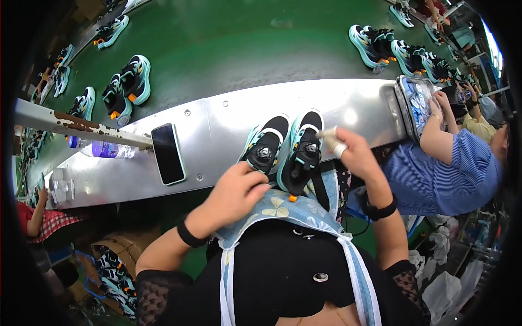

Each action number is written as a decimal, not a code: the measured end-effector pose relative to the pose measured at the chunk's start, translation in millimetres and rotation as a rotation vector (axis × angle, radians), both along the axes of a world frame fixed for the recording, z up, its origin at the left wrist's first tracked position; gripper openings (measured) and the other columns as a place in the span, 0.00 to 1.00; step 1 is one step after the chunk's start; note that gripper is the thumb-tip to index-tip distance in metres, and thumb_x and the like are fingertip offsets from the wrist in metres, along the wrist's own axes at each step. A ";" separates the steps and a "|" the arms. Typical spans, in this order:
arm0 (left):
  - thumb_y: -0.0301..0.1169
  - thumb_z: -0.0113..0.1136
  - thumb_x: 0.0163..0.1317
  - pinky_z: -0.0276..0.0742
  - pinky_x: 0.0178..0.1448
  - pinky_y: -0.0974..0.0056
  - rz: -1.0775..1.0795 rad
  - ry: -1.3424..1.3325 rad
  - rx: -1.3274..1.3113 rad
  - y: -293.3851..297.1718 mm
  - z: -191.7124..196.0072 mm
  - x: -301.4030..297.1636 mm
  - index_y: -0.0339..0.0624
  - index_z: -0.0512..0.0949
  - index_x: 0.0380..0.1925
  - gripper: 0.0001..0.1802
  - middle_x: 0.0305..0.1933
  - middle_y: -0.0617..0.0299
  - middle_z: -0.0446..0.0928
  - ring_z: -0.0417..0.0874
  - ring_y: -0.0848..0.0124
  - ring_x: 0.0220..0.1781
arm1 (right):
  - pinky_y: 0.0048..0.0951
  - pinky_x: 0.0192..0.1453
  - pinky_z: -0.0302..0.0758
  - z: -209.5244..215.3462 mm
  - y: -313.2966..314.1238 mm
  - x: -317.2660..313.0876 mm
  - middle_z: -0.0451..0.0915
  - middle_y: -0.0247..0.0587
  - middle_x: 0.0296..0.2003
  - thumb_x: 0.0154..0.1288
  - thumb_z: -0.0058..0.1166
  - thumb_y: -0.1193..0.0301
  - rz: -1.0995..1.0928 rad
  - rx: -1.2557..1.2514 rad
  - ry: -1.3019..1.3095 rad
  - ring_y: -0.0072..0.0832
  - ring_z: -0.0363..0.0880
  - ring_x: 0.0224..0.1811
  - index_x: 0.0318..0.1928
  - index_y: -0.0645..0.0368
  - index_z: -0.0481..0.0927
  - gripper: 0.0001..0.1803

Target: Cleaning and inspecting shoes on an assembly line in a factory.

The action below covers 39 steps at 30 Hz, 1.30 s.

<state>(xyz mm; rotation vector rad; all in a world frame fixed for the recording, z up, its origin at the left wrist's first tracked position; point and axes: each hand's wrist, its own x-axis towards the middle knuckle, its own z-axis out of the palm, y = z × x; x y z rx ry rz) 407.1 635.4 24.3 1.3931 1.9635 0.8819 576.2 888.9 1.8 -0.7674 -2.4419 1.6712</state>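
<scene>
As two near shoes (307, 156) stand right of one phone (168, 154), the curled left hand (232, 193) is at the left shoe's near end, the right hand (356, 156) just right of the other; both grips are unclear.

Matching sneakers (307, 155) on a belt (239, 46) and bench (217, 136) show a shoe factory.

A shiny metal ledge (217, 136) borders a green conveyor belt (244, 49), a chipped white beam (70, 123) crossing at left; green floor (194, 262) shows below, bright light (491, 48) upper right.
</scene>
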 end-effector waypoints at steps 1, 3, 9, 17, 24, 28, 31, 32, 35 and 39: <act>0.31 0.61 0.59 0.74 0.44 0.58 0.023 -0.105 -0.033 -5.9 -5.4 -11.4 0.42 0.82 0.36 0.07 0.36 0.53 0.75 0.77 0.56 0.40 | 0.20 0.46 0.74 3.8 -8.6 4.4 0.79 0.30 0.41 0.71 0.50 0.74 0.054 -0.066 -0.059 0.15 0.74 0.39 0.53 0.63 0.80 0.13; 0.29 0.64 0.56 0.71 0.47 0.56 0.035 0.010 0.052 -16.6 -6.4 -16.0 0.44 0.82 0.39 0.10 0.37 0.54 0.73 0.75 0.55 0.41 | 0.21 0.49 0.74 -4.3 -15.7 13.4 0.80 0.32 0.42 0.69 0.53 0.75 -0.021 -0.195 -0.069 0.18 0.76 0.42 0.56 0.61 0.77 0.16; 0.38 0.62 0.58 0.71 0.52 0.48 -0.408 0.165 -0.023 -10.4 -3.8 0.1 0.61 0.69 0.65 0.32 0.47 0.47 0.75 0.75 0.48 0.48 | 0.24 0.56 0.74 -25.8 -28.6 20.1 0.78 0.31 0.47 0.67 0.54 0.79 -0.027 -0.326 0.114 0.19 0.75 0.50 0.61 0.59 0.72 0.22; 0.44 0.61 0.60 0.78 0.40 0.57 -0.193 -0.139 0.044 57.2 -23.1 -63.6 0.52 0.79 0.46 0.16 0.29 0.51 0.79 0.84 0.61 0.34 | 0.22 0.53 0.74 -27.7 -17.5 18.1 0.80 0.34 0.45 0.70 0.53 0.73 -0.087 -0.309 0.069 0.19 0.78 0.46 0.61 0.59 0.74 0.20; 0.38 0.53 0.68 0.77 0.40 0.61 0.301 0.087 0.257 116.5 -9.6 -187.7 0.42 0.78 0.45 0.14 0.32 0.50 0.80 0.83 0.61 0.36 | 0.21 0.52 0.74 -34.0 -15.4 29.1 0.79 0.34 0.45 0.72 0.50 0.74 -0.115 -0.405 0.067 0.19 0.78 0.44 0.60 0.61 0.74 0.18; 0.34 0.61 0.56 0.77 0.51 0.52 0.297 0.538 -0.283 107.7 -67.3 -228.1 0.49 0.81 0.43 0.14 0.45 0.44 0.76 0.80 0.47 0.46 | 0.20 0.52 0.74 -17.3 -27.7 18.8 0.78 0.34 0.45 0.72 0.49 0.75 0.034 -0.343 0.049 0.19 0.78 0.45 0.62 0.59 0.73 0.19; 0.30 0.62 0.54 0.75 0.55 0.52 0.383 0.776 -0.142 103.0 -58.7 -207.2 0.49 0.81 0.42 0.14 0.48 0.47 0.74 0.77 0.46 0.48 | 0.20 0.54 0.72 -15.8 -25.0 23.4 0.79 0.35 0.45 0.71 0.49 0.75 0.054 -0.393 0.052 0.19 0.77 0.45 0.64 0.56 0.72 0.21; 0.30 0.63 0.53 0.74 0.56 0.53 0.361 0.918 -0.019 103.9 -49.8 -181.9 0.47 0.81 0.43 0.15 0.48 0.48 0.74 0.77 0.47 0.48 | 0.21 0.54 0.72 -17.8 -23.8 27.5 0.79 0.36 0.46 0.71 0.49 0.76 0.063 -0.429 0.024 0.19 0.77 0.45 0.65 0.56 0.71 0.22; 0.45 0.63 0.61 0.71 0.58 0.55 -0.101 0.198 0.071 99.1 -22.8 -99.5 0.41 0.76 0.52 0.25 0.52 0.50 0.77 0.77 0.54 0.53 | 0.24 0.53 0.72 -9.3 -27.1 17.5 0.79 0.36 0.44 0.70 0.51 0.74 0.199 -0.341 0.085 0.22 0.77 0.45 0.66 0.55 0.70 0.24; 0.45 0.54 0.70 0.72 0.53 0.63 -0.527 -0.598 -0.247 85.9 -12.9 -25.9 0.39 0.76 0.48 0.20 0.42 0.59 0.79 0.77 0.69 0.47 | 0.34 0.47 0.74 13.2 -34.3 8.4 0.77 0.48 0.42 0.63 0.54 0.74 0.491 -0.023 0.058 0.39 0.78 0.42 0.58 0.58 0.71 0.21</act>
